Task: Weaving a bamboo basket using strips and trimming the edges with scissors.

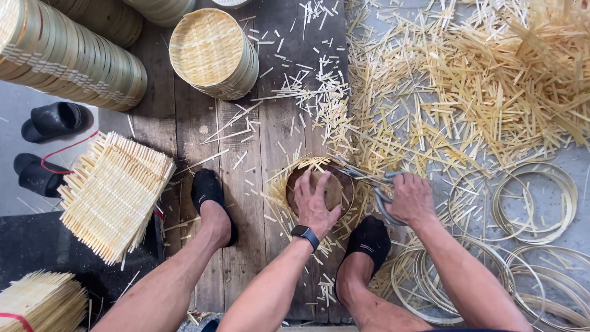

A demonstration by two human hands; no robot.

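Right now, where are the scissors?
In the head view, the scissors are in the right hand, right of the middle, their blades reaching left over the round woven piece that the left hand presses down, between the two feet.

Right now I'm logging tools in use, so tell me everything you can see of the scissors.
The scissors look like metal with grey looped handles. The right hand grips the handles, fingers through the loops. The blades point left, toward the rim of a round woven bamboo piece that the left hand presses down on the wooden boards. The blades lie low and nearly flat among loose bamboo strips. Whether they are open or closed cannot be told.
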